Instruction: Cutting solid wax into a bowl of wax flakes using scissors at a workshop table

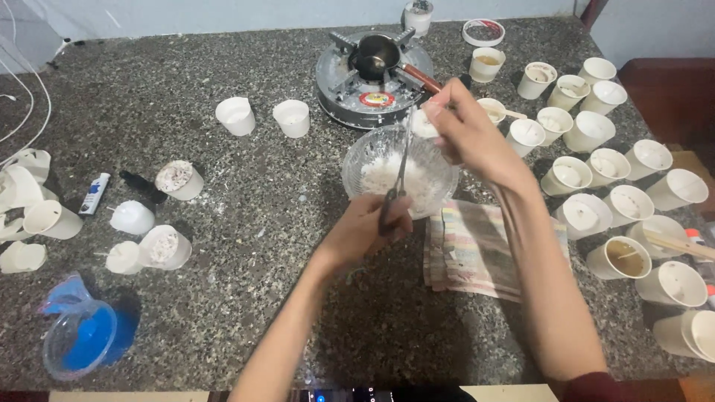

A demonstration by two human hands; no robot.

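On the speckled stone counter (pixel 246 298), the glass bowl (pixel 357 160) of white flakes sits before me. My left hand (pixel 365 227) grips scissors (pixel 400 167) over it; my right hand (pixel 462 126) pinches a white chunk (pixel 423 125).

The scissors' handles (pixel 389 211) are hidden inside the left hand (pixel 365 227), centre of frame. What is pinched by the right hand (pixel 465 130) is mostly covered by its fingers; kind can't be told. Paper cups (pixel 689 335) at lower right are cut off by the frame edge, as are white cables (pixel 22 104) at upper left. A dark device (pixel 372 393) at bottom centre is cropped, too little seen to ID.
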